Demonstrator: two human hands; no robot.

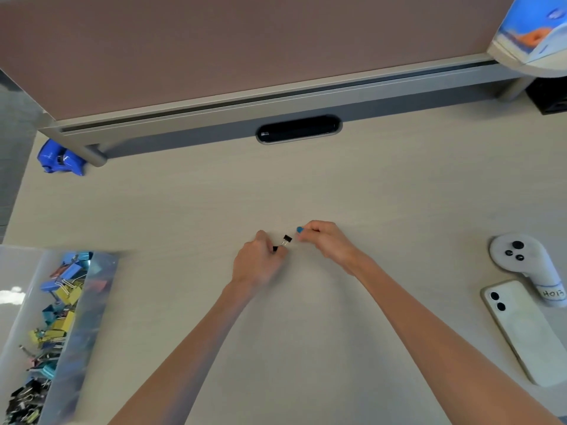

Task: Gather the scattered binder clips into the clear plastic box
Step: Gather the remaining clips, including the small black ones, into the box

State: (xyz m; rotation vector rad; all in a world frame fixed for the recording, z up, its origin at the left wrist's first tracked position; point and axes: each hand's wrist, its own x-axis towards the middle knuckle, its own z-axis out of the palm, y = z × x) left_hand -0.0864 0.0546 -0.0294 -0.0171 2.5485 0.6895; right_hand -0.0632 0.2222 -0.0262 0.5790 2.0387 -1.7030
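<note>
L hand (257,262), black clip (287,239), open desk (383,185)

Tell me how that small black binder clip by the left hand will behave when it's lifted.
The black binder clip looks tiny beside the left hand, so it is probably very light. Its body and wire handles look like metal: likely stiff, not fragile. Pinched by a handle, it may swing.

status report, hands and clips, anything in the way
Left hand pinches black binder clip, right hand pinches blue binder clip. Neither in clear plastic box yet, box at near left. Phone far right, out of the path.
</note>
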